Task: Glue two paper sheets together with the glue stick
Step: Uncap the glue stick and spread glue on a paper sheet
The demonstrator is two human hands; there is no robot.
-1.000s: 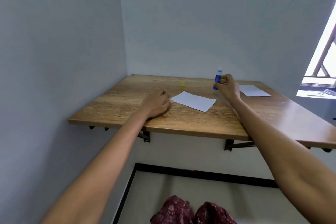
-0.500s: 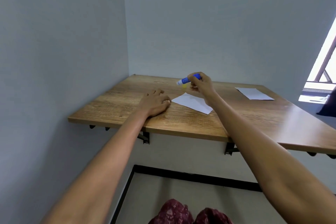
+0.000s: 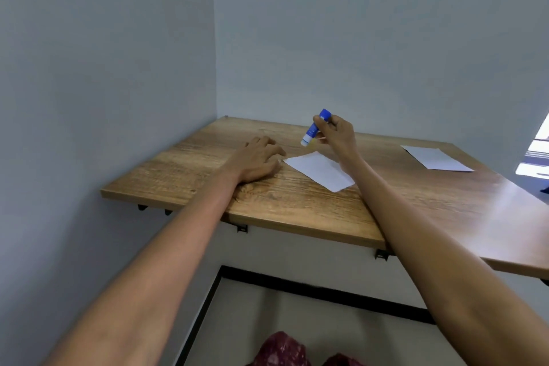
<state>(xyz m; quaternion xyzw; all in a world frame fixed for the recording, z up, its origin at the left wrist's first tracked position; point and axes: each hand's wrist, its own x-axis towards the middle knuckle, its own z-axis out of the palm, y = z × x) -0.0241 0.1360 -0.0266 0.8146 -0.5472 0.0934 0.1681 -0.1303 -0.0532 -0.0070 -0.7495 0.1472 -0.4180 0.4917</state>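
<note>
While the right hand (image 3: 337, 135) pinches the glue stick (image 3: 315, 128) between thumb and curled fingers, tilted w/ its pale end down and blue end up, the stick hangs above the far corner of the near sheet (image 3: 319, 171), not touching it as far as I can tell.

Left hand (image 3: 258, 157): flat on the bench (image 3: 297, 208), fingers spread and relaxed, palm down, fingertips just at the sheet's left corner. Looks like a steadying hold; whether fingertips actually sit on the paper, can't tell from this angle.

Progress, judged:
- Glue stick picked up — done.
- Cap: likely off, since a small yellowish patch shows at the low end, but blurred, so not certain.
- Glue on the near sheet — no visible trace yet; prob. about to start.
- Second sheet (image 3: 435, 159) lies flat at the far right of the bench, well apart from the first. Untouched, not yet brought over.
- Left to do: spread glue, fetch 2nd sheet, lay it on, press.
Early stage, approx. first third.

Containers: none on the bench except the glue stick itself, a tube holding its own glue; amount inside not visible.

Risk note: near sheet is light and loose, so dragging the stick could shift or wrinkle it unless the left hand pins it.
</note>
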